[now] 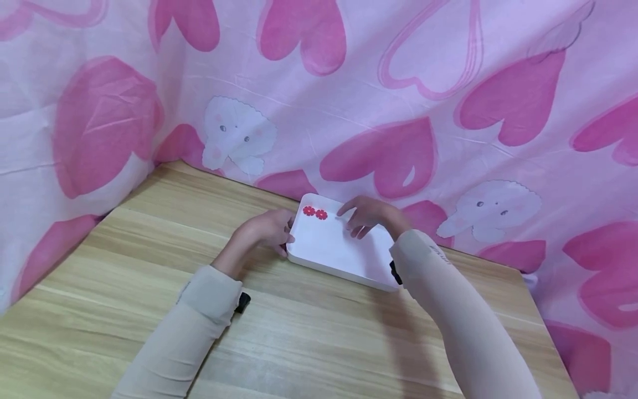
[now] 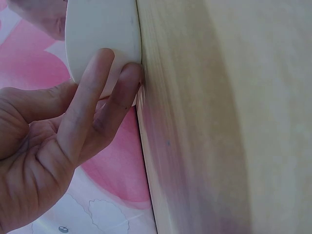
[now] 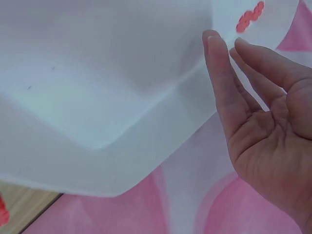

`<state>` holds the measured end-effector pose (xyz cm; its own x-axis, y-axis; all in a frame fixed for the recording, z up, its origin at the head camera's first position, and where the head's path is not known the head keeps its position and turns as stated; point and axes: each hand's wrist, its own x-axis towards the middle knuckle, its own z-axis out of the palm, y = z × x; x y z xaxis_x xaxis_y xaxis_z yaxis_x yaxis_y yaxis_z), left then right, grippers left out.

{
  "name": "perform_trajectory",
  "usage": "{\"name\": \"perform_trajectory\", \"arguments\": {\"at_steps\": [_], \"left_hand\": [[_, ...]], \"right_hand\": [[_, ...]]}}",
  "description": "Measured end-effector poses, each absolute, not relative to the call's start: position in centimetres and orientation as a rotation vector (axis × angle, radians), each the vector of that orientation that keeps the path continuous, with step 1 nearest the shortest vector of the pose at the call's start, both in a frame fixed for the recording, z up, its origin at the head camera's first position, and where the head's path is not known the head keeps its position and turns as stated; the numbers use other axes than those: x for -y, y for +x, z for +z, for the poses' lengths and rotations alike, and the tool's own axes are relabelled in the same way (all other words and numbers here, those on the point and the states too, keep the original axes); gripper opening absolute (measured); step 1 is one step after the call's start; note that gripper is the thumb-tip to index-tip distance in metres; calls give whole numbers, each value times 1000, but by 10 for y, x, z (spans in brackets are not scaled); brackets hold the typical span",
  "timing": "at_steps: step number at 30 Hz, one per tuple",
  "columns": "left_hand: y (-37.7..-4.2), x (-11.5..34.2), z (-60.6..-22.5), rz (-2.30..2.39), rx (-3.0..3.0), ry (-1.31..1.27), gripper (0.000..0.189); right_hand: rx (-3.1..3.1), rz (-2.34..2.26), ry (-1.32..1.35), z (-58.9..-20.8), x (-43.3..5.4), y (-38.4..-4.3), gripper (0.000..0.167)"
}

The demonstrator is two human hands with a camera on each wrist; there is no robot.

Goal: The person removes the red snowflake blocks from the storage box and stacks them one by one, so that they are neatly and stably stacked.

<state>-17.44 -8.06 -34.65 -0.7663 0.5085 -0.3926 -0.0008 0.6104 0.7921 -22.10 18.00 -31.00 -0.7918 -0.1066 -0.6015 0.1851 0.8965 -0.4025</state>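
A shallow white tray (image 1: 339, 244) lies near the back of the table. Two red flower-shaped pieces (image 1: 315, 213) sit side by side in its far left corner; whether they are joined I cannot tell. My left hand (image 1: 269, 230) holds the tray's left end, with the thumb at the rim and fingers (image 2: 92, 83) against the outer wall. Over the tray's far side hovers my right hand (image 1: 369, 215), its fingers loosely bent and nothing between them. In the right wrist view its fingertips (image 3: 214, 39) are apart from the red pieces (image 3: 250, 17).
A wooden table (image 1: 299, 343) stretches toward me. Cloth printed with pink hearts (image 1: 384, 155) hangs along its back and left edges, close behind the tray. A red thing (image 3: 3, 212), mostly cut off, shows at the lower left of the right wrist view.
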Motion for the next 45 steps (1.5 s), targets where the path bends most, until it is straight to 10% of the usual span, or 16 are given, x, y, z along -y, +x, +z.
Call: {"name": "perform_trajectory", "arguments": {"at_steps": [9,45], "left_hand": [[-174,79,-347,1110,-2216,391,34],[-175,78,-346,1096,-2218,380,33]], "right_hand": [[-2340,-485,-23,-318,-162,-228,67],[-2578,-534,-216,-341,-162,-227,18]]}}
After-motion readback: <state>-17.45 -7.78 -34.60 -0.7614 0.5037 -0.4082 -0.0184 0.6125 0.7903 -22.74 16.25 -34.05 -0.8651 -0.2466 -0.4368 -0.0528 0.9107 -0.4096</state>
